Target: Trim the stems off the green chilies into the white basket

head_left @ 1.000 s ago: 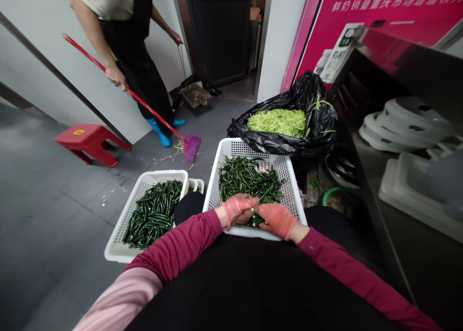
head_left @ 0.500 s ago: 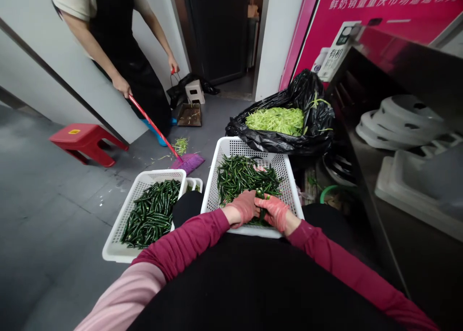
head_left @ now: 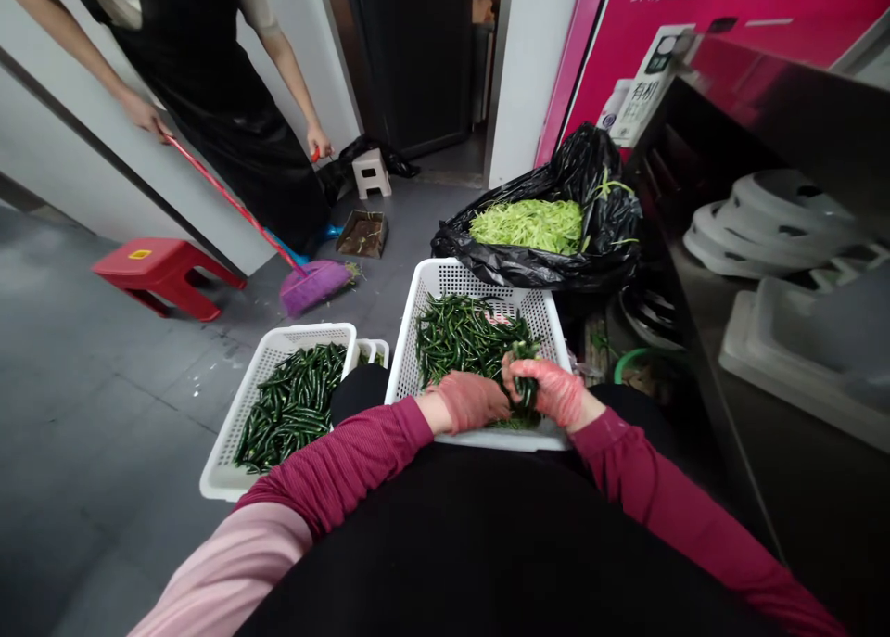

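In front of me is a white perforated basket [head_left: 407, 340] with long green chili peppers [head_left: 459, 336] heaped in it. My right hand [head_left: 556, 391], in a thin reddish glove, is closed round a small bunch of chili peppers [head_left: 527, 391] above the basket's near right part. Close beside it, low over the near side, is my gloved left hand [head_left: 474, 402], its fingers curled down with the tips hidden; whether it grips peppers I cannot make out. To the left, a second white basket [head_left: 226, 442] holds many darker, glossy green chili peppers [head_left: 296, 405].
A black plastic bag [head_left: 598, 248] of pale green shreds borders the basket's far edge. Beyond, a co-worker [head_left: 229, 108] holds a purple broom [head_left: 312, 289] near a dustpan [head_left: 362, 234]. A red stool [head_left: 163, 271] stands left; a steel counter [head_left: 695, 340] with white dishes stands right.
My right hand has drawn apart from my left, rightward, with the bunch of peppers upright in it. The co-worker's broom has swung left, and the dustpan has shifted slightly nearer.
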Demonstrator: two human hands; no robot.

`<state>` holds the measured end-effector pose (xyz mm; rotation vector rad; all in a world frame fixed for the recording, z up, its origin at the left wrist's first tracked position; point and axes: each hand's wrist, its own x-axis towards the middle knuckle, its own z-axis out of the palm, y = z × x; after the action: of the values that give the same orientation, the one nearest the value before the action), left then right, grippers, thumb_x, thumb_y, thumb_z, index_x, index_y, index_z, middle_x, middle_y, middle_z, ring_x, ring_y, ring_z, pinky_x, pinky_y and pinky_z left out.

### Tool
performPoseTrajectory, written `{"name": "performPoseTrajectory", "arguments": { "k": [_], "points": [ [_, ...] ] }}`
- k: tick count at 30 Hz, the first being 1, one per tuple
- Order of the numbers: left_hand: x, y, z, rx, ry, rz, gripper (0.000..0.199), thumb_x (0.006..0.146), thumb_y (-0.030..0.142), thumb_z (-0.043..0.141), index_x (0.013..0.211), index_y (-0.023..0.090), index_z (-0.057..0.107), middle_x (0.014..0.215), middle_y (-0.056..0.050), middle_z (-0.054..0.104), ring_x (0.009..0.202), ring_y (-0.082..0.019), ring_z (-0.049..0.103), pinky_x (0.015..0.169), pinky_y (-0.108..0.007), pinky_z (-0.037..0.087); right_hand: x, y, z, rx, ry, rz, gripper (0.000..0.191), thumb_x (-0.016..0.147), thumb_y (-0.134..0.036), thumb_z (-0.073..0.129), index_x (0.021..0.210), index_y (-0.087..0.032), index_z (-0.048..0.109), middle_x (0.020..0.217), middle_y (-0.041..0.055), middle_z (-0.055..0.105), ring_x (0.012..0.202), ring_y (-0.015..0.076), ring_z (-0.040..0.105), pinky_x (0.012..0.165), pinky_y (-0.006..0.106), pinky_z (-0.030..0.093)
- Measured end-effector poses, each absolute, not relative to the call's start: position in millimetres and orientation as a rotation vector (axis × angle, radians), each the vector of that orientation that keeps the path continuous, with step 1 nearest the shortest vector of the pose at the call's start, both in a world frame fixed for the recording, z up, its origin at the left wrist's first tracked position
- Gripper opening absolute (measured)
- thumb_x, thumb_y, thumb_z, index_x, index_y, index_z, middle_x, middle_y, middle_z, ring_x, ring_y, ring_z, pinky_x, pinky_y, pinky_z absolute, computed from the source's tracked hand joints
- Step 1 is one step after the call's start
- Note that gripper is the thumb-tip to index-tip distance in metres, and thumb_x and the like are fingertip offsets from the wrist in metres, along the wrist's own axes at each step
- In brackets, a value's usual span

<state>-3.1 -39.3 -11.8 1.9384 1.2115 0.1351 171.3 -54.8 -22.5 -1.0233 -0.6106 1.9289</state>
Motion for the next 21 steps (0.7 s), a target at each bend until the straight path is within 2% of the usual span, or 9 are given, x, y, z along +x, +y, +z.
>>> {"name": "performPoseTrajectory", "arguments": {
  "k": [3, 4, 6, 9, 12, 16, 19, 21],
  "points": [
    [-8, -27, -15, 2.288, 1.264, -0.123, 0.036, 0.064, 0.02, 0.063, 0.099, 0.021, 0.059, 0.104, -0.01, 0.054, 0.099, -0.025, 0.051, 0.081, -0.034, 0.04, 205, -49, -10, -0.952, -0.485, 1.735, 0.025, 0.06, -0.014, 0.063, 0.083, -0.021, 0.055, 0.067, -0.0029, 0.055, 0.062, 0.0117, 0.054, 0.062, 0.028, 0.048],
    [-5, -23, -20, 2.396, 1.248, -0.216, 0.038, 0.067, 0.021, 0.061, 0.105, 0.022, 0.057, 0.106, -0.011, 0.053, 0.099, -0.025, 0.051, 0.081, -0.035, 0.04, 214, -49, -7, -0.946, -0.463, 1.698, 0.024, 0.061, -0.014, 0.063, 0.081, -0.022, 0.054, 0.069, -0.0028, 0.055, 0.065, 0.0125, 0.054, 0.067, 0.03, 0.049],
    [11, -18, -33, 2.497, 1.156, -0.338, 0.033, 0.07, 0.023, 0.06, 0.103, 0.021, 0.059, 0.101, -0.011, 0.054, 0.097, -0.025, 0.052, 0.079, -0.035, 0.042, 225, -52, -4, -0.969, -0.472, 1.647, 0.02, 0.062, -0.015, 0.063, 0.077, -0.023, 0.052, 0.069, -0.0023, 0.053, 0.066, 0.0135, 0.053, 0.069, 0.033, 0.049],
    [46, -16, -58, 2.522, 1.018, -0.48, 0.028, 0.062, 0.018, 0.069, 0.09, 0.019, 0.064, 0.096, -0.013, 0.057, 0.092, -0.026, 0.056, 0.076, -0.035, 0.043, 222, -60, -8, -1.005, -0.521, 1.594, 0.018, 0.064, -0.019, 0.063, 0.07, -0.023, 0.047, 0.06, -0.0039, 0.045, 0.055, 0.0114, 0.047, 0.055, 0.029, 0.047],
    [66, -16, -74, 2.544, 0.924, -0.6, 0.032, 0.056, 0.011, 0.071, 0.086, 0.018, 0.064, 0.095, -0.013, 0.06, 0.088, -0.026, 0.058, 0.073, -0.036, 0.045, 215, -68, -18, -1.032, -0.474, 1.621, 0.023, 0.062, -0.019, 0.067, 0.069, -0.021, 0.045, 0.053, -0.0067, 0.038, 0.044, 0.0076, 0.038, 0.042, 0.023, 0.038],
    [53, -11, -67, 2.528, 1.006, -0.357, 0.013, 0.072, 0.023, 0.057, 0.082, 0.017, 0.062, 0.092, -0.011, 0.061, 0.079, -0.023, 0.06, 0.067, -0.034, 0.046, 218, -70, -26, -1.093, -0.442, 1.661, 0.025, 0.061, -0.021, 0.07, 0.074, -0.019, 0.049, 0.05, -0.0081, 0.037, 0.04, 0.0053, 0.035, 0.037, 0.02, 0.035],
    [38, -7, -48, 2.247, 1.154, 0.028, 0.019, 0.079, 0.029, 0.044, 0.077, 0.017, 0.058, 0.077, -0.006, 0.062, 0.067, -0.017, 0.06, 0.06, -0.028, 0.046, 214, -67, -28, -1.212, -0.556, 1.553, 0.031, 0.059, -0.024, 0.072, 0.083, -0.017, 0.054, 0.049, -0.0075, 0.043, 0.041, 0.0057, 0.038, 0.038, 0.021, 0.038],
    [34, -9, -35, 1.882, 1.213, 0.214, 0.017, 0.079, 0.027, 0.04, 0.081, 0.018, 0.054, 0.064, -0.002, 0.059, 0.056, -0.013, 0.057, 0.053, -0.024, 0.045, 206, -64, -30, -1.331, -0.702, 1.535, 0.037, 0.057, -0.025, 0.074, 0.088, -0.016, 0.056, 0.052, -0.0059, 0.05, 0.041, 0.0063, 0.042, 0.041, 0.023, 0.042]
  ]
}}
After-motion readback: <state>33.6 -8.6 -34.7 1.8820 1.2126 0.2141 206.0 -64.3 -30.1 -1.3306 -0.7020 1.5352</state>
